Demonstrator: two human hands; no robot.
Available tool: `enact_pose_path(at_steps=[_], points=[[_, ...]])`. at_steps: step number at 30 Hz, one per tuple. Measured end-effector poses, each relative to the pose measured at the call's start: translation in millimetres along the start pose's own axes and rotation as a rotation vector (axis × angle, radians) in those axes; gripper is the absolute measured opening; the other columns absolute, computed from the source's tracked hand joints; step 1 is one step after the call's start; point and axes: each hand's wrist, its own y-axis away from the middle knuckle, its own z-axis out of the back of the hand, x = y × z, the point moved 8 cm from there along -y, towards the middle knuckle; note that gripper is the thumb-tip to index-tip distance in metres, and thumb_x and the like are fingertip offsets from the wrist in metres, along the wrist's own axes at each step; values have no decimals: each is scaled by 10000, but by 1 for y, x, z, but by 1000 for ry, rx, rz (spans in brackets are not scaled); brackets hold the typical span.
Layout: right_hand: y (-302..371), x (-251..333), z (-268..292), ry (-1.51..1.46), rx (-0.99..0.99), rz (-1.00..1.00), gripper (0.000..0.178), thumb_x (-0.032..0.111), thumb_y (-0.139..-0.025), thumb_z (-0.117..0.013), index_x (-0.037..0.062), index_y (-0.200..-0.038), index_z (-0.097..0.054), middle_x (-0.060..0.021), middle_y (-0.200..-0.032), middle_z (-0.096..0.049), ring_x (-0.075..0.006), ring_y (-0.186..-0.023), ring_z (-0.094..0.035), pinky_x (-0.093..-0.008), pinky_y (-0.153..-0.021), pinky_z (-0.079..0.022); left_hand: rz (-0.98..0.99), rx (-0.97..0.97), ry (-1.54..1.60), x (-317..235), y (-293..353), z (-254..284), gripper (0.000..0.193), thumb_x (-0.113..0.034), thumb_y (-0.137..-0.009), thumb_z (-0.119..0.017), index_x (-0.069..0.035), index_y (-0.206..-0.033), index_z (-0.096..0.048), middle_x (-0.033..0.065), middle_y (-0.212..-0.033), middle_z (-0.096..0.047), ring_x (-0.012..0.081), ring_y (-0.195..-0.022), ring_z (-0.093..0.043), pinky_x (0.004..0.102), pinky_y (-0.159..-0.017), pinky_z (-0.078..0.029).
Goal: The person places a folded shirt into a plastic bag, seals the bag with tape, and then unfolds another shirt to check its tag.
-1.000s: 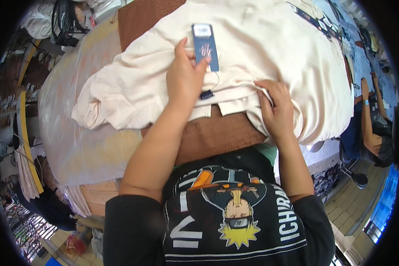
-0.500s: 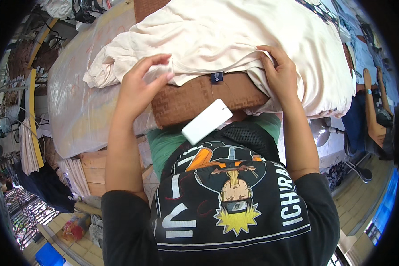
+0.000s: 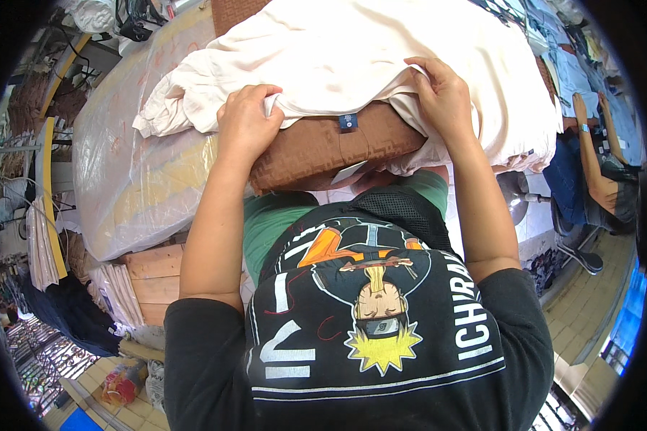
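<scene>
A cream-coloured garment (image 3: 323, 61) lies spread over a brown patterned padded board (image 3: 316, 151). Its neckline edge runs between my two hands. My left hand (image 3: 251, 118) pinches that edge at the left, thumb against fingers. At the right, my right hand (image 3: 442, 93) grips the same edge between thumb and fingers, raising a small fold. Between them a dark blue neck label (image 3: 348, 121) shows at the garment's edge. A white hang tag (image 3: 349, 172) dangles on a thin string at the board's near side, seen almost edge-on.
A plastic-wrapped pale slab (image 3: 136, 179) lies left of the board. Hanging pale garments (image 3: 42, 241) and a yellow upright (image 3: 48, 194) stand farther left. At the far right, another person's forearm (image 3: 592, 154) reaches over blue cloth (image 3: 564, 82).
My left hand has closed on the garment's edge, where its fingers were spread apart before. The right hand has shifted slightly up and left. The hang tag has dropped from its raised position.
</scene>
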Motion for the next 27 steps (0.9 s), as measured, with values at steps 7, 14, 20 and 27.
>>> enact_pose_path(at_steps=[7,14,20,27], points=[[-10,-10,-1,-77,-20,-54,169,148,-800,-600,87,-934,-682,-133,-779,-657,-292,-697,-628,-362,-659,-488,179,-76,285,19,-7,19,227,-154,-759,-569,-71,-949,-658,143,-942,-649,325,-872,-604,379,-813,-464],[-40,-40,-47,171,125,-88,294,343,-814,-605,75,-905,-683,-180,-811,-659,-341,-788,-632,-397,-747,-486,-141,-218,-229,-12,-34,23,281,-172,-784,-591,-112,-1057,-630,118,-1062,-623,263,-957,-590,321,-826,-461],[-33,-27,-41,218,138,-127,248,294,-783,-633,93,-920,-683,-159,-849,-660,-334,-843,-619,-393,-790,-464,-122,-7,205,-91,-7,-30,435,-285,-736,-720,-34,-1049,-552,134,-975,-578,251,-858,-581,345,-784,-479],[-2,61,-36,-106,41,338,108,118,-727,-672,83,-828,-658,-80,-877,-632,-289,-827,-574,-410,-734,-442,56,-40,306,-60,-15,-44,330,-82,-740,-644,-4,-1048,-552,139,-950,-604,224,-825,-602,333,-771,-490]])
